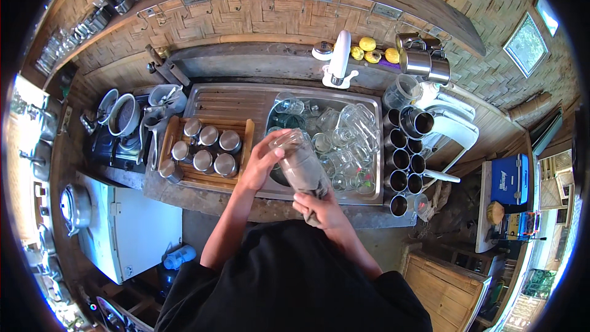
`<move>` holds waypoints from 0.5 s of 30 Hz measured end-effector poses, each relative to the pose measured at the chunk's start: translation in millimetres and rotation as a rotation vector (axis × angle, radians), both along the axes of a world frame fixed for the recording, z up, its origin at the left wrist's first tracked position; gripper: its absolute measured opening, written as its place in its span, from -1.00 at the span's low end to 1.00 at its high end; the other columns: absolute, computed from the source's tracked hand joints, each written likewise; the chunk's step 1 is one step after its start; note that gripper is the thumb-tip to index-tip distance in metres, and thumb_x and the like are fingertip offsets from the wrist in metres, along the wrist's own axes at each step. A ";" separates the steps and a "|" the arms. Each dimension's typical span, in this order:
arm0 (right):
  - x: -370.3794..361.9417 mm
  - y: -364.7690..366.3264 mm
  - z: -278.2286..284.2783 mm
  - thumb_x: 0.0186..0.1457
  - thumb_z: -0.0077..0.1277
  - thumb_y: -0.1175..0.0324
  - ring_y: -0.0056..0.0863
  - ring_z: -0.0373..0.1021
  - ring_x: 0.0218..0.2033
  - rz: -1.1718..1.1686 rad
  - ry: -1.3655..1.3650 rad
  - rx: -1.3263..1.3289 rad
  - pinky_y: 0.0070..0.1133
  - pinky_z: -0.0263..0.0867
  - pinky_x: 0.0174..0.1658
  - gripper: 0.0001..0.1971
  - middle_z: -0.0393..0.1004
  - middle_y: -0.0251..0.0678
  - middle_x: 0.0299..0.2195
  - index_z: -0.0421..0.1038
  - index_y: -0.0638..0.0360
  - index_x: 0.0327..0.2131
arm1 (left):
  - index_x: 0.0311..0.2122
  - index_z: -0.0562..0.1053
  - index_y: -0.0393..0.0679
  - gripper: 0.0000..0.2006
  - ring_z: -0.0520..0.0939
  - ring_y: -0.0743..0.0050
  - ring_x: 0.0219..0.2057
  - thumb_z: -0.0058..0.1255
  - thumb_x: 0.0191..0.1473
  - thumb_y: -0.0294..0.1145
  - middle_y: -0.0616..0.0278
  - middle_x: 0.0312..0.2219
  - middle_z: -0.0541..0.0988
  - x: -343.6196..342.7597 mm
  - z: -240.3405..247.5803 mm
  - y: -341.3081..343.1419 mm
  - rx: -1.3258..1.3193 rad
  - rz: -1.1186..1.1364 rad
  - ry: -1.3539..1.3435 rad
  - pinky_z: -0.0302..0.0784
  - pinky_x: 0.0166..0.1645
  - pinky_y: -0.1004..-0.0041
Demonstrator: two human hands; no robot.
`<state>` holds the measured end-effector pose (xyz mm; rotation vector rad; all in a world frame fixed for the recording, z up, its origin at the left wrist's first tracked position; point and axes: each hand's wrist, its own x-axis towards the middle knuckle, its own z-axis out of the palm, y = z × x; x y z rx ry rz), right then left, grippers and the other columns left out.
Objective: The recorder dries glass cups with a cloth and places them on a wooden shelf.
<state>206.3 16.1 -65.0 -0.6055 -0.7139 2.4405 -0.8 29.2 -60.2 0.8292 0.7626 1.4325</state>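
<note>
Over the front of the sink I hold a tall clear glass jar [301, 158], tilted, between both hands. My left hand [261, 163] grips its upper left end, fingers curled round the rim. Around the lower right end wraps my right hand [324, 210], with a greyish cloth [313, 179] bunched at that end; whether the cloth is inside the glass or behind it I cannot tell. Below the jar, the metal sink [376, 192] is filled with several clear glasses and jars [347, 138]. Left of my hands stands a wooden tray [249, 138] of metal-topped jars [209, 135].
Several metal cups [399, 160] stand in rows right of the sink. A white tap [339, 61] rises behind it, near yellow fruits [372, 55]. At the left are a stove with pots [125, 114] and a white fridge [147, 227]. Hooks [270, 3] hang under the shelf.
</note>
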 end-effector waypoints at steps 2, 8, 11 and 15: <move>-5.2 3.9 3.7 0.14 0.06 0.54 -0.85 0.33 -0.26 0.043 -0.374 0.342 -0.72 0.26 -0.47 -0.60 0.46 -0.31 -0.13 0.30 0.24 0.06 | 0.20 0.26 -0.29 -0.30 0.52 0.17 0.07 0.20 0.05 -0.11 -0.06 0.05 0.48 3.4 12.2 -1.0 0.008 0.066 -0.007 0.39 0.19 0.22; -13.2 0.3 27.7 0.13 0.11 0.55 -0.79 0.32 -0.48 -0.007 -0.273 0.423 -0.71 0.22 -0.48 -0.58 0.45 -0.31 -0.30 0.29 0.29 0.06 | 0.04 0.33 -0.23 -0.49 0.51 0.15 0.09 0.24 -0.02 -0.39 0.08 -0.06 0.53 19.5 36.2 -0.6 -0.054 0.167 -0.149 0.38 0.19 0.19; -2.7 -6.1 -3.8 0.14 0.12 0.49 -0.75 0.31 -0.47 0.092 0.306 -0.131 -0.78 0.18 -0.53 -0.59 0.44 -0.26 -0.20 0.29 0.28 0.06 | 0.06 0.33 -0.24 -0.43 0.50 0.09 0.10 0.25 -0.08 -0.34 0.11 -0.11 0.54 15.0 35.5 3.2 0.034 0.052 -0.152 0.31 0.24 0.15; -16.3 -9.3 16.8 0.18 0.07 0.40 -0.77 0.28 -0.51 0.021 0.693 -0.563 -0.84 0.19 -0.59 -0.59 0.48 -0.28 -0.12 0.29 0.33 0.08 | 0.09 0.33 -0.16 -0.34 0.37 -0.15 0.21 0.28 -0.16 -0.25 0.14 -0.08 0.52 17.2 18.4 11.5 0.110 -0.160 -0.432 0.11 0.36 -0.05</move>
